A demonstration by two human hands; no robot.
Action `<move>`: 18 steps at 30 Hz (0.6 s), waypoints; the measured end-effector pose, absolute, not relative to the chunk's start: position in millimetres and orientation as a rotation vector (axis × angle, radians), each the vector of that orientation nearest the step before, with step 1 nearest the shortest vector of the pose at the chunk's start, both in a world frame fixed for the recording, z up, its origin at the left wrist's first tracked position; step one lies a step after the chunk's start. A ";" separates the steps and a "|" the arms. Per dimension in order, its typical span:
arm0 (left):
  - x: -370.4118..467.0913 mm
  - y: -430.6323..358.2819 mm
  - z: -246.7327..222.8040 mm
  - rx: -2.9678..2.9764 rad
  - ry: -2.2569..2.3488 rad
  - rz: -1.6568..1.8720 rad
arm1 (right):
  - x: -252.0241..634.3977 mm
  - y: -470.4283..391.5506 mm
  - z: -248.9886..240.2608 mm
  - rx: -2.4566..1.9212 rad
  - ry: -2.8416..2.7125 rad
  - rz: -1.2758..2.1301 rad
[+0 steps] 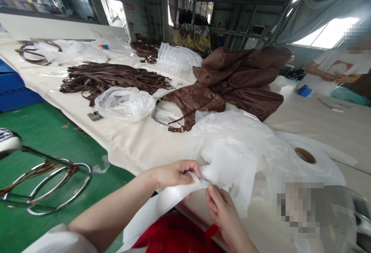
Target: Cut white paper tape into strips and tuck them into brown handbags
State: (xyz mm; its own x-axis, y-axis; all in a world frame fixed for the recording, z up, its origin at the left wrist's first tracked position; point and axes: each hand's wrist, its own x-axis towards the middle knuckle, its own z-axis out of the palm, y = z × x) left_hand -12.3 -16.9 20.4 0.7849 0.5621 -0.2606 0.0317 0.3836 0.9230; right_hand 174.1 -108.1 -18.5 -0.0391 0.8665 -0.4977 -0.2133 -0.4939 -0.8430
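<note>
My left hand [181,174] is closed on a long white strip of thin wrapping material [171,198] that hangs down over my lap. Just to the right, my right hand [219,202] pinches the same strip, thumb and fingers together. Both hands meet near the table's front edge. Beyond them lies a heap of white wrapping sheets [232,145]. A brown handbag [199,100] rests behind that heap, its curved handle partly wrapped in white.
More brown bags [246,79] are piled behind. Brown straps [110,77] and a clear plastic bag [124,104] lie left. A white roll [315,162] sits at right. A stool [58,191] stands on the green floor; another person [339,67] works at far right.
</note>
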 end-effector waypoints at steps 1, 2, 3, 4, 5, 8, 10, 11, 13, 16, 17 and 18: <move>-11.8 -17.4 21.3 1.166 0.620 0.360 | 173.4 -107.3 -18.2 -1.408 -0.738 1.655; -11.4 -17.9 22.2 1.190 0.631 0.355 | 172.8 -106.5 -17.9 -1.402 -0.744 1.650; -11.2 -18.3 23.0 1.216 0.639 0.354 | 172.3 -105.9 -17.5 -1.393 -0.751 1.640; -11.0 -18.6 23.9 1.249 0.642 0.355 | 172.0 -105.3 -17.1 -1.385 -0.756 1.627; -11.1 -18.9 24.7 1.292 0.641 0.361 | 171.7 -104.8 -16.5 -1.378 -0.760 1.616; -11.6 -19.4 26.7 1.448 0.620 0.391 | 172.1 -103.3 -14.6 -1.373 -0.766 1.623; -11.9 -19.9 26.9 1.480 0.615 0.396 | 172.8 -102.4 -13.4 -1.369 -0.766 1.653; -11.9 -20.1 26.7 1.466 0.619 0.390 | 173.1 -101.9 -13.0 -1.368 -0.766 1.662; -11.8 -20.3 26.0 1.419 0.629 0.365 | 173.1 -101.0 -12.2 -1.372 -0.756 1.662; -11.3 -19.8 25.8 1.432 0.634 0.360 | 171.9 -98.7 -10.6 -1.376 -0.718 1.638; -11.0 -19.5 26.2 1.451 0.630 0.366 | 171.4 -97.7 -9.6 -1.375 -0.708 1.631; -10.8 -19.2 26.6 1.468 0.626 0.374 | 170.9 -96.7 -8.5 -1.373 -0.701 1.626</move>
